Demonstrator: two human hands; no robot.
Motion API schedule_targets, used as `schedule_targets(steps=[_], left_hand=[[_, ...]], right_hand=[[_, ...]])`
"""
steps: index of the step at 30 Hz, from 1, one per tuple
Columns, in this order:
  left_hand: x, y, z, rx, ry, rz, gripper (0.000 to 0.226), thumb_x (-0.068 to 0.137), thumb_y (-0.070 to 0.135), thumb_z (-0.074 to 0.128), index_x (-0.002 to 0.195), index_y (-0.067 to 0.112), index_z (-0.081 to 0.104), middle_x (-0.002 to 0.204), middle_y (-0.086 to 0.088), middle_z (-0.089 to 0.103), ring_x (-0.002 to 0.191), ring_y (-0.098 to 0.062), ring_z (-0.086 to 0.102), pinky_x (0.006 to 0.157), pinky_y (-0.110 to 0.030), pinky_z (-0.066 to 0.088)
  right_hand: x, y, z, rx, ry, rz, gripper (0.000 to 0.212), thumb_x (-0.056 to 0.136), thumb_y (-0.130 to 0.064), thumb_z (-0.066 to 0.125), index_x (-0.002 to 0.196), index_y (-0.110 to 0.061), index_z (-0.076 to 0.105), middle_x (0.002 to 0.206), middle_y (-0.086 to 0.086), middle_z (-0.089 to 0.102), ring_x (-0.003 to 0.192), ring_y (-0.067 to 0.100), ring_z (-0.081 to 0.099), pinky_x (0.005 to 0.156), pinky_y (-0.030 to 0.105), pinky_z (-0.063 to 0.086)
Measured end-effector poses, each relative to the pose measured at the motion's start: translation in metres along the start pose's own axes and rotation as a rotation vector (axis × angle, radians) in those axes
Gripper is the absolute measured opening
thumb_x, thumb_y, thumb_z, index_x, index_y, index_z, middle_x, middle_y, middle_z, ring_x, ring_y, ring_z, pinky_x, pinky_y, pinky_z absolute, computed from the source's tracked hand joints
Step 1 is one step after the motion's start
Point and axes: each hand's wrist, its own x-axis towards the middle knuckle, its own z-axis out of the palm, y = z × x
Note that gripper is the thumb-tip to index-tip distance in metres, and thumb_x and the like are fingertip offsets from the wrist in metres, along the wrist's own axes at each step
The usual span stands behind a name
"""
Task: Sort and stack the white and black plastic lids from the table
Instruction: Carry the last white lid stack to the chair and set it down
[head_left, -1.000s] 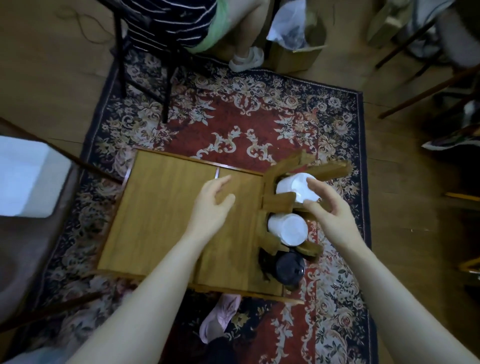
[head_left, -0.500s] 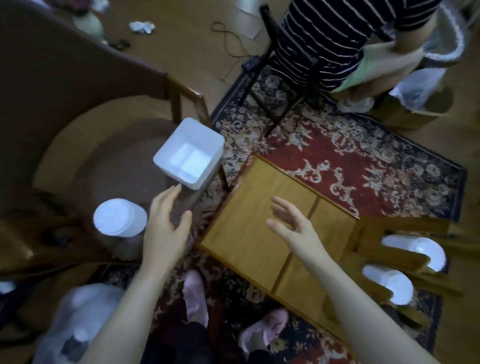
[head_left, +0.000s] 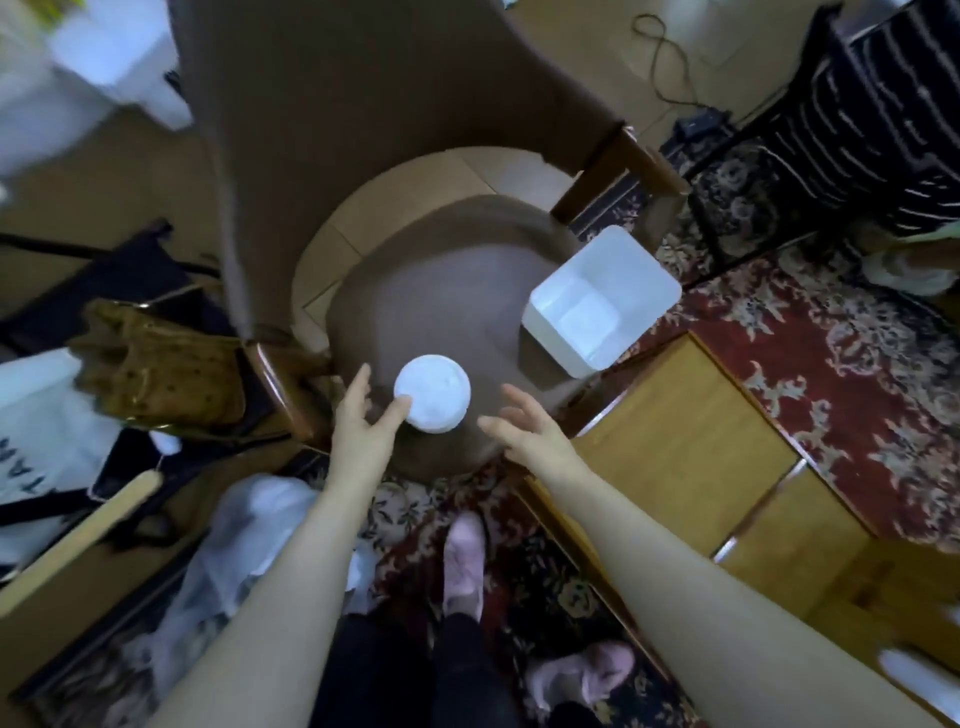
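A stack of round white plastic lids (head_left: 432, 393) stands on the brown seat of an armchair (head_left: 441, 301) to the left of the table. My left hand (head_left: 363, 421) is spread open beside the stack, its thumb touching the stack's left side. My right hand (head_left: 524, 434) hovers open just right of the stack, fingers relaxed, a small gap from it. The wooden table (head_left: 701, 441) lies at the right. No black lids are in sight.
A white square bin (head_left: 602, 301) sits on the chair seat's right edge. A brown leather bag (head_left: 156, 374) and white bags lie at the left. A person in a striped top (head_left: 883, 114) sits at the far right on the red patterned rug (head_left: 831, 332). My feet in pink slippers (head_left: 465, 551) are below.
My view has swung left from the table to the armchair. Both hands left the table and closed in on either side of the white lid stack, the left thumb now touching it.
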Motion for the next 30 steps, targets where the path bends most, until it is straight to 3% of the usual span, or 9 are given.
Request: schedule_targets(steps=[6,8,11,14,17,21,26,30], left_hand=[[0.035,-0.021,0.011,-0.152,-0.203,-0.197,0.084,0.093,0.027,0.069,0.160,0.022,0.018,0.162,-0.003,0.030,0.147,-0.020,0.032,0.120,-0.042,0.029],[0.043,-0.029,0.011,-0.188,-0.242,-0.225,0.082,0.094,0.027,0.068,0.160,0.022,0.020,0.158,0.003,0.037,0.144,-0.017,0.035,0.115,-0.038,0.032],[0.048,-0.036,0.012,-0.183,-0.327,-0.204,0.057,0.094,0.026,0.066,0.147,0.028,0.045,0.136,0.012,0.059,0.127,-0.008,0.053,0.094,-0.022,0.043],[0.048,-0.037,0.017,-0.221,-0.341,-0.204,0.041,0.092,0.024,0.068,0.129,0.035,0.056,0.118,0.015,0.066,0.112,-0.002,0.058,0.083,-0.018,0.044],[0.047,-0.034,0.020,-0.248,-0.306,-0.199,0.050,0.086,0.028,0.073,0.133,0.033,0.055,0.120,0.013,0.064,0.109,0.001,0.056,0.081,-0.018,0.043],[0.034,-0.032,0.025,-0.251,-0.338,-0.177,0.046,0.091,0.027,0.068,0.135,0.031,0.056,0.122,0.013,0.066,0.110,0.001,0.058,0.079,-0.017,0.043],[0.002,-0.019,0.046,-0.230,-0.411,-0.120,0.063,0.070,0.042,0.077,0.130,0.033,0.061,0.124,0.008,0.070,0.120,-0.012,0.062,0.101,-0.032,0.048],[-0.033,-0.004,0.082,-0.182,-0.581,-0.054,0.059,0.080,0.028,0.072,0.137,0.027,0.057,0.128,0.004,0.069,0.122,-0.013,0.061,0.102,-0.031,0.047]], right_hand=[[0.043,0.001,0.019,0.025,-0.019,0.098,0.083,0.087,-0.035,0.072,0.155,-0.026,0.025,0.161,0.006,0.023,0.147,0.020,0.027,0.118,0.039,0.030],[0.057,0.004,0.020,0.020,-0.030,0.113,0.087,0.087,-0.039,0.072,0.156,-0.025,0.021,0.162,0.002,0.021,0.147,0.019,0.025,0.119,0.039,0.027],[0.072,0.008,0.026,-0.007,-0.070,0.150,0.098,0.081,-0.051,0.073,0.157,-0.026,0.017,0.159,-0.007,0.026,0.146,0.016,0.027,0.117,0.034,0.025],[0.082,0.016,0.035,-0.037,-0.113,0.159,0.110,0.057,-0.074,0.077,0.151,-0.037,0.032,0.154,-0.010,0.038,0.141,0.016,0.036,0.117,0.040,0.029],[0.079,0.017,0.036,0.047,-0.103,0.132,0.101,0.057,-0.064,0.078,0.146,-0.033,0.040,0.140,-0.007,0.054,0.127,0.014,0.049,0.112,0.039,0.038],[0.068,0.020,0.026,0.135,-0.084,0.113,0.098,0.052,-0.060,0.083,0.138,-0.027,0.048,0.132,-0.006,0.059,0.124,0.015,0.054,0.111,0.041,0.040],[0.035,0.028,-0.009,0.242,-0.053,0.067,0.061,0.076,-0.037,0.080,0.129,-0.028,0.051,0.126,-0.009,0.062,0.116,0.011,0.060,0.104,0.033,0.046],[-0.006,0.043,-0.058,0.331,0.044,-0.013,0.072,0.072,-0.037,0.081,0.136,-0.027,0.050,0.131,-0.006,0.061,0.118,0.012,0.061,0.105,0.041,0.048]])
